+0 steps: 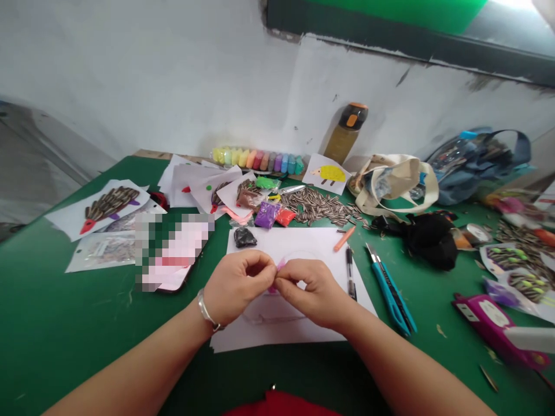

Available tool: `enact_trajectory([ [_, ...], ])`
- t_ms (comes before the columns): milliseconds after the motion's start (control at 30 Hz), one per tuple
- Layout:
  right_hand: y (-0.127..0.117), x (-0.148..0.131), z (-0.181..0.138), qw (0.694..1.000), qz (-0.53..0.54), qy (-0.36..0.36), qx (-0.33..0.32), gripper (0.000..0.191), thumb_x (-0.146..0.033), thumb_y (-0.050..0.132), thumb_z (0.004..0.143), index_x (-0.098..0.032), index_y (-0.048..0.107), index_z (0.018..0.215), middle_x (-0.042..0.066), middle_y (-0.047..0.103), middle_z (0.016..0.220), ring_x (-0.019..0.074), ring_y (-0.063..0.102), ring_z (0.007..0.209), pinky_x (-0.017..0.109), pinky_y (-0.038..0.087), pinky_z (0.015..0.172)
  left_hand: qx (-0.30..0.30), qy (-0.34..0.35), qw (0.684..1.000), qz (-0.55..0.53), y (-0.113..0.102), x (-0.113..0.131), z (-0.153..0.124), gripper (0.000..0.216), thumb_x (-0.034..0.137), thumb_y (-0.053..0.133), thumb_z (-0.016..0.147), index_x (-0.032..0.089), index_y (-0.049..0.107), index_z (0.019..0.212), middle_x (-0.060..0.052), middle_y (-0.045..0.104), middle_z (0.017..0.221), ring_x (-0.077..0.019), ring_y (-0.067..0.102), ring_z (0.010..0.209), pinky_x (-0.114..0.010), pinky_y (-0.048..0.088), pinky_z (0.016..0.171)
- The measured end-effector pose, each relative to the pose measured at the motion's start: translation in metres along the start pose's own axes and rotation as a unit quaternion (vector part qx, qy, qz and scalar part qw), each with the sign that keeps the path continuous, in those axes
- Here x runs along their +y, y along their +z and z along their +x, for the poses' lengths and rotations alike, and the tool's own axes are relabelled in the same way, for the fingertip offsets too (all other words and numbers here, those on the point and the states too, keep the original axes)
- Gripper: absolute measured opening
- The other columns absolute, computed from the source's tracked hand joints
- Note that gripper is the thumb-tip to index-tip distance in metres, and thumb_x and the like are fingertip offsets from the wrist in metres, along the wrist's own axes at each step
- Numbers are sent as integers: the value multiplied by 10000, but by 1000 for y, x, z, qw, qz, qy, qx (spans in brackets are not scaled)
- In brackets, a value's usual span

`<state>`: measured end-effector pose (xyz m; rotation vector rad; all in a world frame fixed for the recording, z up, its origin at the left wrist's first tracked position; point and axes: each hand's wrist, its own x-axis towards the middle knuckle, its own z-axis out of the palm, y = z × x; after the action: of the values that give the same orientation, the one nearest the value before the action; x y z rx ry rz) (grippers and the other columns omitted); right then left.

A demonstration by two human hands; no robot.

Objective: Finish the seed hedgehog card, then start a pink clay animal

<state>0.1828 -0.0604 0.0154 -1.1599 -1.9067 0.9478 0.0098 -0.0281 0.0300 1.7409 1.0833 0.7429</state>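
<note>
My left hand (240, 283) and my right hand (314, 289) meet over the white paper (234, 332), fingertips pinched together. Between them is something small and pink (273, 290), perhaps soft clay or a clay packet; the fingers cover most of it. Under the hands lies a clear plastic piece with a faint outline. A packet of black clay (245, 237) rests at the paper's upper left. On its right side are an orange crayon-like stick (344, 238) and a black pen (350, 271).
Beyond the paper lie sunflower seeds (318, 205), a purple clay packet (267, 214) and a row of coloured clays (260, 160). A phone (191, 248) and seed hedgehog picture (110, 208) are left. A blue utility knife (392, 292) and purple glue gun (498, 326) are right.
</note>
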Motion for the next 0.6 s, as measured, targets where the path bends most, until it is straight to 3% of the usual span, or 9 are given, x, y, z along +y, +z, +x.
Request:
enact_trajectory([
  [133, 0, 0, 0, 999, 11, 28, 28, 219, -127, 505, 780, -195, 572, 582, -19, 575, 596, 111, 499, 588, 230, 369, 581, 46, 18, 999, 10, 3, -1, -2, 176, 275, 556, 769, 171, 616, 640, 21, 603, 615, -107, 535, 590, -202, 459, 565],
  [400, 1, 3, 5, 980, 39, 135, 140, 171, -185, 487, 690, -200, 480, 519, -37, 455, 516, 106, 411, 533, 239, 321, 515, 115, 29, 992, 50, 7, -5, -4, 122, 238, 549, 745, 180, 593, 647, 31, 597, 622, -107, 529, 590, -208, 453, 573],
  [600, 1, 8, 4, 974, -48, 111, 193, 175, -177, 495, 699, -206, 497, 526, -36, 468, 502, 111, 415, 515, 255, 298, 507, 128, 63, 986, 87, 12, -1, -7, 130, 202, 519, 750, 191, 563, 629, 35, 569, 612, -112, 515, 592, -225, 448, 602],
])
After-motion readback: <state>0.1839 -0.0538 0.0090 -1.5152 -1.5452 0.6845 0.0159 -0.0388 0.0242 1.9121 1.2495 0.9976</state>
